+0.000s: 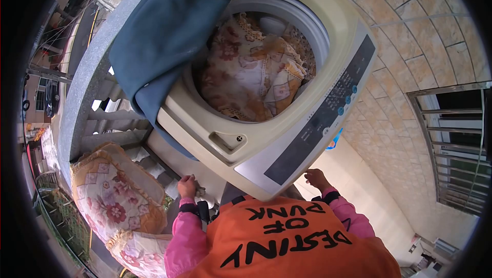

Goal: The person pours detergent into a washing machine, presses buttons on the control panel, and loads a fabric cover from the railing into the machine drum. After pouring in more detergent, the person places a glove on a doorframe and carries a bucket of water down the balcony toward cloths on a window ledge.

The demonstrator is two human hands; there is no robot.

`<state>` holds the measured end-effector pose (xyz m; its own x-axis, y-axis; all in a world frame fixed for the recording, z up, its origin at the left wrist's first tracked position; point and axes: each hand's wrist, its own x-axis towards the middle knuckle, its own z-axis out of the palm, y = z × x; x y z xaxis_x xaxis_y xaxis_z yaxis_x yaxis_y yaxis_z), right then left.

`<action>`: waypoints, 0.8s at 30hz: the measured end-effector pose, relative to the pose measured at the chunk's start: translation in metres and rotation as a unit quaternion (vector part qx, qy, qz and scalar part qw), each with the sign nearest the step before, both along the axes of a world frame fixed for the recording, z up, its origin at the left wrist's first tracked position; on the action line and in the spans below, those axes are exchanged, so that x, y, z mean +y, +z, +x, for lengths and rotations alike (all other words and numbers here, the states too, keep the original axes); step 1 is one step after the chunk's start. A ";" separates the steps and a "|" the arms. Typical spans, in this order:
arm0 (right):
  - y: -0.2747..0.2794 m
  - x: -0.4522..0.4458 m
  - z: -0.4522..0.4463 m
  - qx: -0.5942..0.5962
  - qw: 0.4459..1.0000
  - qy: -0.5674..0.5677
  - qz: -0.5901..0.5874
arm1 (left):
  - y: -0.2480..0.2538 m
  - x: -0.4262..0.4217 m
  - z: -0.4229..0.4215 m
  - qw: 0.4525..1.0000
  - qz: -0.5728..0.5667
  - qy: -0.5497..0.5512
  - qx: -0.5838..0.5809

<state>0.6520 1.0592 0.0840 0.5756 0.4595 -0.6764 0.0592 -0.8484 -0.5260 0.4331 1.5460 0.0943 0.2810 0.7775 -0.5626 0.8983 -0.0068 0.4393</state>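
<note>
In front of me stands a cream top-loading washing machine [189,119] with its tub uncovered. Inside the tub lies a bunched floral fabric cover [246,68] with lace trim. My left hand [187,186] is closed in a fist, low beside the machine's front left corner, apart from it. My right hand [318,179] has its fingers curled, just off the machine's front edge near the control panel [323,119]. I see nothing held in either hand. A blue-grey cloth [164,42] is draped over the machine's left side and the railing.
A stone balcony railing [82,88] curves along the left, with a street beyond. Matching floral covers [113,196] hang over it at lower left. On the right are a tiled wall [405,47] and a barred window [456,145]. A blue item [334,139] shows behind the machine's right edge.
</note>
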 end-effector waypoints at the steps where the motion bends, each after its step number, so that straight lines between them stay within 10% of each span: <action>1: -0.011 -0.003 -0.011 0.009 0.999 -0.013 0.036 | 0.000 0.001 0.000 1.000 0.001 -0.006 0.003; 9: 0.019 0.027 -0.001 0.167 0.924 -0.345 0.019 | -0.012 0.016 0.010 0.999 -0.031 -0.016 -0.031; 24: 0.008 0.047 -0.020 0.166 0.919 -0.358 0.001 | -0.021 0.014 0.027 0.990 -0.114 -0.074 -0.023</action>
<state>0.6316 1.1059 0.0921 0.4933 0.0445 -0.8687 -0.6778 -0.6063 -0.4159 0.4596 1.5602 0.0734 0.4116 0.5797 -0.7032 0.8739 -0.0321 0.4851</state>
